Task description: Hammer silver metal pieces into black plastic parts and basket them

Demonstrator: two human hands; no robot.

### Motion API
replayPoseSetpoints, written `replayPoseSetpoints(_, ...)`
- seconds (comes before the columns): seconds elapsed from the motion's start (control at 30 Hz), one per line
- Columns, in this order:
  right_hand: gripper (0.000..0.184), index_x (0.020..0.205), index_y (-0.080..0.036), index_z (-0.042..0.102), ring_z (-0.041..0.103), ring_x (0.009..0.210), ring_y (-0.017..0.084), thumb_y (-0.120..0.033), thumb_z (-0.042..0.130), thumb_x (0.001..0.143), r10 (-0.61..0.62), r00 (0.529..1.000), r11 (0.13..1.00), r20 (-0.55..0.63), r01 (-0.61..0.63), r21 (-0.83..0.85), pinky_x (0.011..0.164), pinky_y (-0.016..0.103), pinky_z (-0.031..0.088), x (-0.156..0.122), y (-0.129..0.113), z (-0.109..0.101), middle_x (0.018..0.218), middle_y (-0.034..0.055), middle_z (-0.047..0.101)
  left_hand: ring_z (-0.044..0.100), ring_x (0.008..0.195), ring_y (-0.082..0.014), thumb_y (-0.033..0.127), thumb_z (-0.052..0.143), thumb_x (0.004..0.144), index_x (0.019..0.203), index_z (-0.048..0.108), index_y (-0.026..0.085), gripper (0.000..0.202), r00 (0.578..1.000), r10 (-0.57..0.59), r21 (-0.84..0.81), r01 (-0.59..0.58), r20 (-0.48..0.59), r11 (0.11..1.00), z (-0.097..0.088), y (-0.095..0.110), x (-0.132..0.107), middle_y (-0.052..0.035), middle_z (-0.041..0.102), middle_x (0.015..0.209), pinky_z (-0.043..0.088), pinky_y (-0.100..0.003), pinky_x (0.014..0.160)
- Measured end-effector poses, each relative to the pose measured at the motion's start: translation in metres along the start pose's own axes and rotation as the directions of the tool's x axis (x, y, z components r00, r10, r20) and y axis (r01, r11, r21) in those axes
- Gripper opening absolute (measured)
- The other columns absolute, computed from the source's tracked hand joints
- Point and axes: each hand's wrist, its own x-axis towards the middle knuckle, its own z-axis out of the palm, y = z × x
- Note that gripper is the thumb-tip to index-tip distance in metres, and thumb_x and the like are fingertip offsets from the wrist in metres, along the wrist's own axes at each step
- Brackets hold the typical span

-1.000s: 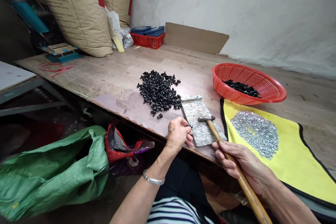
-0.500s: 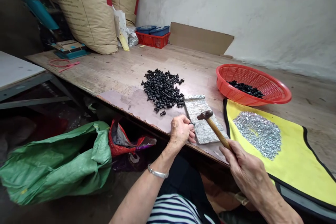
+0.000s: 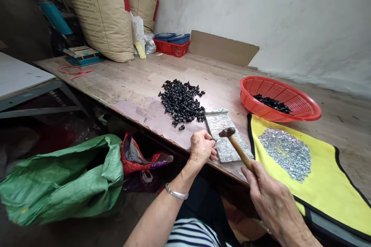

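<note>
Nearest is a knitted-looking top with dark and white stripes (image 3: 193,235), seen between two bare forearms. A smooth, rounded silver bangle (image 3: 176,193) circles the left wrist. The right hand (image 3: 271,195) is wrapped around the smooth wooden handle of a hammer (image 3: 242,152); its small, worn, dull metal head is over the slab, though whether it touches cannot be told. The left hand (image 3: 203,147) pinches a small black piece (image 3: 215,140) between thumb and fingers at the slab's left edge, the other fingers curled. The stone slab (image 3: 228,146) is flat, rectangular and speckled grey, with a narrow raised strip across its far end.

Low on the left, a crinkled green woven sack (image 3: 66,197) gapes open beside a shiny red bag (image 3: 127,158) with a silvery lining.

To the right of the slab, soft yellow cloth (image 3: 333,170) with black edging carries a glittering spread of tiny metal pieces (image 3: 285,154). Beyond the slab's left side, glossy, knobbly black parts (image 3: 183,102) lie heaped on the wood-grain table (image 3: 130,79). Farther right, a round red mesh basket (image 3: 314,110) of plastic holds more black pieces (image 3: 272,103).

At the back stand bulging tan sacks (image 3: 98,15), a red lattice crate (image 3: 175,49) with blue trays (image 3: 179,38), flat brown cardboard (image 3: 223,48) and a rough, whitish wall (image 3: 246,4).
</note>
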Motion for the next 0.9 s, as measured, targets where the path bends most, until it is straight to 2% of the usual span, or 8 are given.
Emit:
replayPoseSetpoints(0.17, 0.031, 0.093, -0.02, 0.059, 0.061, 0.048, 0.016, -0.038, 0.033, 0.089, -0.053, 0.999, 0.994, 0.004, 0.052, 0.096, 0.041, 0.023, 0.041, 0.004, -0.003, -0.011, 0.062, 0.0022, 0.064, 0.046, 0.026, -0.0113, 0.0, 0.048, 0.066, 0.06, 0.041, 0.017, 0.019, 1.0, 0.021, -0.03, -0.021, 0.008, 0.999, -0.001, -0.001, -0.001, 0.0049, 0.049, 0.037, 0.041, -0.022, 0.025)
replayPoseSetpoints(0.33, 0.039, 0.111, -0.017, 0.058, 0.066, 0.063, 0.017, -0.042, 0.039, 0.088, -0.023, 0.963, 0.995, -0.267, 0.047, 0.083, 0.056, 0.024, 0.05, 0.004, -0.012, -0.014, 0.087, 0.0078, 0.07, 0.046, 0.027, -0.0105, -0.001, 0.049, 0.064, 0.06, 0.042, 0.016, 0.018, 1.0, 0.023, -0.048, -0.022, 0.012, 0.999, -0.001, -0.002, 0.0, 0.0053, 0.048, 0.037, 0.042, -0.021, 0.026)
replayPoseSetpoints(0.4, 0.038, 0.108, -0.015, 0.06, 0.064, 0.053, 0.018, -0.038, 0.037, 0.089, -0.029, 0.974, 0.999, -0.227, 0.035, 0.023, 0.047, 0.025, 0.046, 0.003, -0.014, -0.008, 0.078, 0.0083, 0.07, 0.046, 0.026, -0.0098, 0.0, 0.05, 0.064, 0.06, 0.042, 0.016, 0.019, 1.0, 0.014, -0.04, -0.014, 0.006, 0.999, -0.001, -0.002, -0.001, 0.0057, 0.048, 0.036, 0.042, -0.02, 0.027)
replayPoseSetpoints(0.47, 0.036, 0.103, -0.015, 0.063, 0.058, 0.04, 0.017, -0.032, 0.035, 0.089, -0.04, 0.994, 0.998, -0.103, 0.034, -0.061, 0.037, 0.026, 0.039, 0.002, -0.014, -0.003, 0.063, 0.0058, 0.067, 0.046, 0.026, -0.0095, 0.0, 0.051, 0.064, 0.059, 0.041, 0.016, 0.019, 1.0, 0.005, -0.032, -0.004, 0.01, 0.999, -0.001, -0.001, -0.001, 0.0058, 0.047, 0.035, 0.042, -0.019, 0.027)
replayPoseSetpoints(0.53, 0.034, 0.106, -0.018, 0.063, 0.056, 0.038, 0.018, -0.03, 0.036, 0.088, -0.027, 0.999, 0.995, -0.037, 0.023, -0.096, 0.036, 0.027, 0.036, 0.001, -0.012, -0.006, 0.063, 0.0046, 0.067, 0.046, 0.026, -0.0098, 0.001, 0.051, 0.064, 0.06, 0.041, 0.016, 0.019, 1.0, 0.004, -0.031, -0.003, 0.015, 0.999, -0.001, -0.001, -0.001, 0.006, 0.047, 0.035, 0.042, -0.02, 0.028)
replayPoseSetpoints(0.63, 0.038, 0.119, -0.02, 0.056, 0.063, 0.053, 0.019, -0.036, 0.04, 0.089, 0.01, 0.99, 0.999, -0.138, -0.014, -0.032, 0.046, 0.027, 0.044, -0.001, -0.011, -0.016, 0.081, 0.0065, 0.071, 0.047, 0.027, -0.0102, 0.002, 0.053, 0.064, 0.06, 0.042, 0.016, 0.018, 1.0, 0.007, -0.026, -0.007, 0.007, 1.0, -0.001, -0.003, 0.001, 0.0059, 0.047, 0.035, 0.043, -0.02, 0.029)
replayPoseSetpoints(0.73, 0.041, 0.121, -0.016, 0.055, 0.063, 0.053, 0.019, -0.037, 0.042, 0.089, 0.06, 0.973, 0.998, -0.221, -0.066, -0.017, 0.048, 0.026, 0.045, -0.002, -0.013, -0.014, 0.078, 0.0086, 0.07, 0.047, 0.027, -0.0102, 0.003, 0.055, 0.065, 0.059, 0.042, 0.016, 0.019, 1.0, 0.004, -0.016, -0.004, 0.006, 1.0, 0.0, -0.003, 0.001, 0.0053, 0.048, 0.036, 0.044, -0.021, 0.03)
replayPoseSetpoints(0.9, 0.034, 0.112, -0.016, 0.061, 0.057, 0.04, 0.018, -0.026, 0.04, 0.088, 0.018, 0.999, 0.978, 0.033, -0.011, -0.206, 0.038, 0.025, 0.036, -0.002, -0.015, -0.001, 0.061, 0.0053, 0.067, 0.046, 0.026, -0.0111, 0.002, 0.052, 0.065, 0.059, 0.042, 0.016, 0.018, 1.0, 0.004, -0.019, -0.004, 0.011, 1.0, -0.001, -0.001, -0.001, 0.0052, 0.047, 0.035, 0.044, -0.023, 0.029)
